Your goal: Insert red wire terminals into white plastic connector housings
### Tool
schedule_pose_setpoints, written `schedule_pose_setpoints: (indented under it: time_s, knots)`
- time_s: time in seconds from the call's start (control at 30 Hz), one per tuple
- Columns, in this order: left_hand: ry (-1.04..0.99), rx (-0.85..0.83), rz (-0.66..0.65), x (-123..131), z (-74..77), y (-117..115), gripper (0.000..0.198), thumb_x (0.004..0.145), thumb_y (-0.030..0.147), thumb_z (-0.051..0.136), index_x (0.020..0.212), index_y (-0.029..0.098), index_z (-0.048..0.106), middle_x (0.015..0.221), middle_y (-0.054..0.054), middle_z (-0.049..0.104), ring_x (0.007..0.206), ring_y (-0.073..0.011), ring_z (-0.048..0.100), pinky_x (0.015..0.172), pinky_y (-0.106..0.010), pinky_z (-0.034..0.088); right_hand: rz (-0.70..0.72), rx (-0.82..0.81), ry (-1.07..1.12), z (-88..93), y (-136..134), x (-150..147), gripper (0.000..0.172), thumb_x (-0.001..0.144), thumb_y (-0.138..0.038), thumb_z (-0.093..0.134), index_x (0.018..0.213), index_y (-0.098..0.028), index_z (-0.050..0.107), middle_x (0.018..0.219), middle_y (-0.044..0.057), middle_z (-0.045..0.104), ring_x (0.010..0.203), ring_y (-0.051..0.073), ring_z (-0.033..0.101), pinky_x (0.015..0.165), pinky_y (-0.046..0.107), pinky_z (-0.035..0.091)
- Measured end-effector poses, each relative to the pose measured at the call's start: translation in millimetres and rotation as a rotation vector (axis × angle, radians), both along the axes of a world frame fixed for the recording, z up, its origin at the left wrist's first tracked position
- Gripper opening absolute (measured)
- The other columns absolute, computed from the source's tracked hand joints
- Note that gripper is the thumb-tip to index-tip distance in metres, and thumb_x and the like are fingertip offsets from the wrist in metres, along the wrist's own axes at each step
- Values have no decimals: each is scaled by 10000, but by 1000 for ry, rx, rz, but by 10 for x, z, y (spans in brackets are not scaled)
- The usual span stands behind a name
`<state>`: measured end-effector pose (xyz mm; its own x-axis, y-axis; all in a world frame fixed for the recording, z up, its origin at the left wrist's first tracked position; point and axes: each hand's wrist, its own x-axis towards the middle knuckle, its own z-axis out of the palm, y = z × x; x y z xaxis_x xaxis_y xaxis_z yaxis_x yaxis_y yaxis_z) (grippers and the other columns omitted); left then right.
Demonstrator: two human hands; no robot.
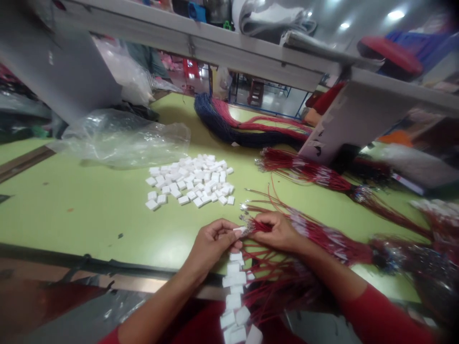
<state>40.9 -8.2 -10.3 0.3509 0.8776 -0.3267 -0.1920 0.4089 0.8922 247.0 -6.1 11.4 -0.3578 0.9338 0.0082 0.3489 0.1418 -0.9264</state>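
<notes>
My left hand (pixel 217 241) pinches a small white plastic connector housing (pixel 239 230) between thumb and fingers. Against it on the right, my right hand (pixel 276 231) grips a bunch of thin red wires (pixel 261 225) whose metal tips point at the housing. Whether a tip sits inside the housing I cannot tell. Below my hands hangs a column of white housings (pixel 234 279) with red wires running off to the right, over the table's front edge. A loose pile of white housings (pixel 193 179) lies on the green table beyond my left hand.
A crumpled clear plastic bag (pixel 132 138) lies at the back left of the green table (pixel 89 205). Blue and red wire bundles (pixel 247 131) lie at the back. Tied red wire bundles (pixel 315 172) stretch along the right. A grey shelf (pixel 215 40) spans above the table.
</notes>
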Motion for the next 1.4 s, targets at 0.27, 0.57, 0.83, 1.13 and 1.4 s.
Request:
schedule_pose_setpoints:
  time_s: [0.27, 0.57, 0.83, 1.13, 1.4]
  knots:
    - [467, 610, 93, -122, 38, 477, 112, 759, 325, 737, 763, 213, 731, 762, -41, 629, 637, -175, 511, 594, -275, 357, -129, -70, 81, 37, 79, 19, 297, 821, -449, 699, 820, -153, 675, 697, -16, 573, 628, 126, 490, 584, 237, 394]
    - [998, 952, -16, 108, -53, 853, 100, 786, 199, 620, 690, 171, 626, 831, -98, 560, 757, -252, 518, 627, -331, 366, -3, 87, -219, 94, 125, 98, 260, 921, -371, 584, 780, -154, 616, 718, -21, 543, 683, 133, 489, 647, 235, 375]
    - [552, 698, -146, -149, -24, 582, 151, 830, 308, 640, 911, 181, 651, 664, -9, 643, 564, -148, 573, 528, -267, 439, -123, -24, -28, 89, 106, 55, 213, 858, -331, 608, 941, -155, 694, 918, 46, 701, 843, 196, 628, 778, 307, 491]
    - [359, 772, -75, -207, -57, 294, 158, 838, 286, 667, 954, 186, 704, 780, -30, 715, 680, -150, 652, 629, -271, 526, -105, -150, 157, 141, 71, 39, 241, 777, -312, 680, 924, -124, 715, 818, 19, 687, 706, 141, 592, 677, 259, 480]
    - [386, 962, -17, -233, -103, 303, 172, 851, 229, 680, 1019, 209, 707, 884, -46, 711, 760, -162, 647, 698, -314, 545, -37, -323, 197, 181, 47, 41, 282, 778, -387, 713, 872, -121, 705, 687, -22, 608, 592, 98, 498, 578, 218, 390]
